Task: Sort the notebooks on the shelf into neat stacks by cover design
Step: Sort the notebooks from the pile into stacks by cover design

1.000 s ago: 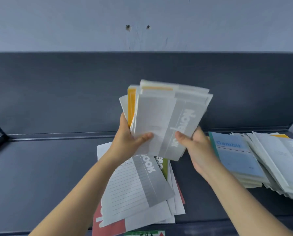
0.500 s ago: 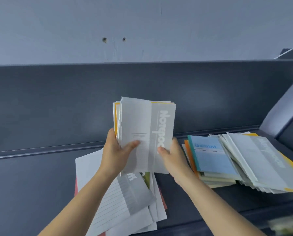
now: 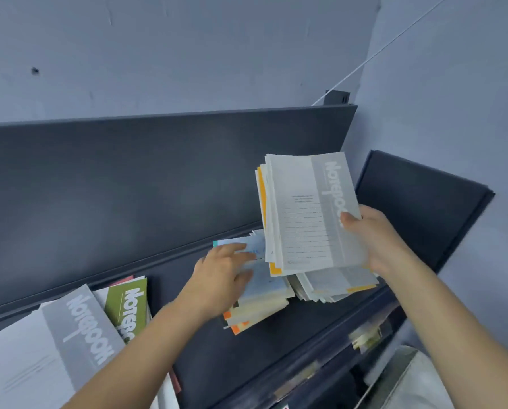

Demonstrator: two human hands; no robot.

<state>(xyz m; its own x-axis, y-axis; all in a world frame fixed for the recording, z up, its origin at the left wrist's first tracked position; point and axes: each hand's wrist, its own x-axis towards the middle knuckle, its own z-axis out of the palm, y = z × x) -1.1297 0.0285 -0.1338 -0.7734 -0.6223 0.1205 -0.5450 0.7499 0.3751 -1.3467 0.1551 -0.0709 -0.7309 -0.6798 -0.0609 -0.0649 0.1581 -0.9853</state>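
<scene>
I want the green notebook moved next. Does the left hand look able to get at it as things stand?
Probably yes. The left hand is open, resting on the blue-covered stack, and holds nothing. The green notebook lies beside that forearm, its cover mostly exposed, only its lower edge tucked under the grey notebook.

a bundle of grey-and-white notebooks (image 3: pixel 308 214), orange edges peeking out at its left, is held upright above the dark shelf (image 3: pixel 187 278). beneath it sits a fanned grey stack (image 3: pixel 332 286); just beside that, a blue-topped stack (image 3: pixel 258 290). far left, a loose pile (image 3: pixel 69 329) shows grey and green covers.
</scene>
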